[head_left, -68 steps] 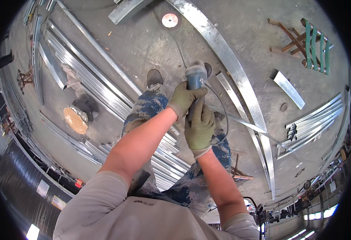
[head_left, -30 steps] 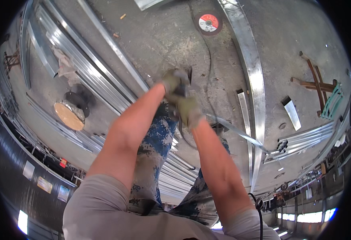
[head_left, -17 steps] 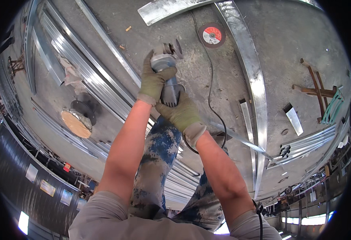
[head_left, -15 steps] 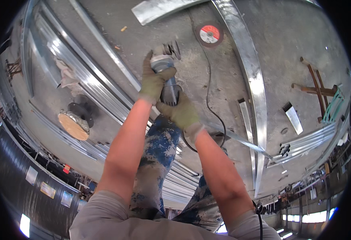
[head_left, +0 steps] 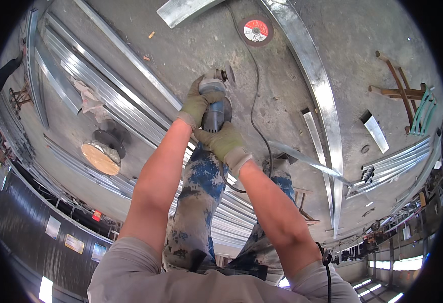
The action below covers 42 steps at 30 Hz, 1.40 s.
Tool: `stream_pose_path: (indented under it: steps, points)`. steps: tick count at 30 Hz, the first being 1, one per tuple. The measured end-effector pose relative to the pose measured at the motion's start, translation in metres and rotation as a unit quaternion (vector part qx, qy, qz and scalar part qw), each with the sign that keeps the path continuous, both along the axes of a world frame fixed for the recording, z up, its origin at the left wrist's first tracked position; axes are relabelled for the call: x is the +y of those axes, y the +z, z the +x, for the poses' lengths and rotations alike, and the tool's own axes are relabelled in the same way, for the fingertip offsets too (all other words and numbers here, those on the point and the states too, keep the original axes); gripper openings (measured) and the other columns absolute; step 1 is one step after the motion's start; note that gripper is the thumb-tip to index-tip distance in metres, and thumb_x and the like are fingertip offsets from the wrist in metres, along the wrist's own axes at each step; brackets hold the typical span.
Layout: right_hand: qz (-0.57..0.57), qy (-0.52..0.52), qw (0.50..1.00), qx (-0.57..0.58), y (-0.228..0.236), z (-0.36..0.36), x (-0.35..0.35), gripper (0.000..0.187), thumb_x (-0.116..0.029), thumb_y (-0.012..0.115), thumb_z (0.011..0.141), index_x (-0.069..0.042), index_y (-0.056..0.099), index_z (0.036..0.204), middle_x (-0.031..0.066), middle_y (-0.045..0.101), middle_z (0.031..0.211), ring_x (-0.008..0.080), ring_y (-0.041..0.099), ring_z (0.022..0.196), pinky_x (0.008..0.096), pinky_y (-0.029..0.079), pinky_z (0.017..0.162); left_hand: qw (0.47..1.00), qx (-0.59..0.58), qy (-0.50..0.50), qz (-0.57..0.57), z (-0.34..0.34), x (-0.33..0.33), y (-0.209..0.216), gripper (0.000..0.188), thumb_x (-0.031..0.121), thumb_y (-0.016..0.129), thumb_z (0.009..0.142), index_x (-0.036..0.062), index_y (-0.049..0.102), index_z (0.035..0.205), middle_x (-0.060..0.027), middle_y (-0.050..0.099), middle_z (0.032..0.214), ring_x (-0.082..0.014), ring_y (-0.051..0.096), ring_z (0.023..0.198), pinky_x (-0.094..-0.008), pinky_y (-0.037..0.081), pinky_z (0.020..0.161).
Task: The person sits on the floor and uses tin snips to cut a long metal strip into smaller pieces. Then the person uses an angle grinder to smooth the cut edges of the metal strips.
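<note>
1. The person stands and looks down at a grey concrete floor [head_left: 201, 55]. Both hands wear green gloves.
2. The left hand [head_left: 197, 103] is wrapped tight around the top end of a blue angle grinder [head_left: 214, 103], near its head. The right hand [head_left: 225, 144] is clamped on the back end of the handle, toward 6 o'clock. Two hands on one tool likely keep it steady, because it is heavy and can kick.
3. The grinder points toward 12 o'clock, out in front of the body and away from the legs. Its wheel end is small and partly hidden, so I cannot tell if it touches anything.
4. A black cord [head_left: 254, 86] runs from the grinder and loops over the floor toward 12 o'clock.
5. A spare red cutting disc [head_left: 255, 30] lies flat on the floor at 12 o'clock, near the cord, easy to reach.
6. Long shiny metal strips [head_left: 105, 93] lie side by side at 10 o'clock. A long curved metal strip [head_left: 322, 96] lies at 2 o'clock.
7. A round wooden spool [head_left: 101, 155] sits at 9 o'clock, well apart from the hands.
</note>
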State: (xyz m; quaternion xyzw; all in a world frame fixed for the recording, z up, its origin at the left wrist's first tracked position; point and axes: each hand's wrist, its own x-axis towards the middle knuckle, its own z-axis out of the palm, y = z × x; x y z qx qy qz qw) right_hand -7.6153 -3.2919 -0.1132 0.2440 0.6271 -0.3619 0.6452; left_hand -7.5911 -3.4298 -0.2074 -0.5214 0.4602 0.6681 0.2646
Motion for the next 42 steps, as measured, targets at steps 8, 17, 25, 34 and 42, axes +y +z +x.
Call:
stream_pose_path:
  steps: [8,17,25,34,42]
  points:
    - [0.015,0.126,0.989,0.073,-0.016,-0.01,-0.004,0.089,-0.065,0.081,0.078,0.009,0.064,0.125,0.0302,0.073,0.115,0.0415,0.073,0.109,0.045,0.056,0.094,0.992,0.093,0.083,-0.015,-0.017,-0.002,0.0,0.092,-0.002,0.081,0.084,0.0117,0.036,0.163,-0.011,0.065,0.129,-0.0228,0.067,0.108,-0.0376,0.061,0.089]
    - [-0.002,-0.154,0.965,0.214,-0.007,-0.079,0.086,0.073,-0.054,0.079,0.09,0.008,0.066,0.128,0.0226,0.074,0.111,0.0281,0.073,0.105,0.0366,0.057,0.091,0.965,0.123,0.07,0.22,-0.001,0.026,0.047,0.108,0.017,0.093,0.07,0.0163,0.037,0.162,-0.0143,0.067,0.121,-0.029,0.072,0.092,-0.0444,0.065,0.079]
    - [-0.102,-0.143,0.949,0.264,0.049,-0.117,0.126,0.085,-0.037,0.089,0.084,0.003,0.053,0.15,0.0202,0.067,0.133,0.0224,0.07,0.108,0.0324,0.058,0.09,0.946,0.156,0.076,0.274,-0.006,0.082,0.111,0.109,0.024,0.096,0.063,0.0159,0.043,0.159,-0.0174,0.068,0.116,-0.0324,0.074,0.087,-0.0463,0.065,0.069]
    - [-0.169,-0.026,0.956,0.237,0.103,-0.123,0.156,0.084,-0.025,0.089,0.085,0.001,0.049,0.155,0.0188,0.063,0.14,0.0255,0.068,0.114,0.0336,0.058,0.094,0.908,0.135,0.174,0.356,0.021,0.13,0.149,0.12,0.016,0.093,0.062,0.0206,0.032,0.165,-0.0186,0.065,0.126,-0.0345,0.073,0.088,-0.0468,0.065,0.071]
    - [-0.215,-0.056,0.944,0.244,0.107,-0.127,0.177,0.074,-0.009,0.082,0.089,0.0,0.05,0.155,0.0167,0.064,0.136,0.0219,0.068,0.11,0.0312,0.058,0.094,0.905,0.135,0.164,0.368,0.022,0.137,0.144,0.122,0.016,0.095,0.059,0.0166,0.034,0.165,-0.0155,0.063,0.135,-0.0316,0.072,0.1,-0.0448,0.065,0.075]
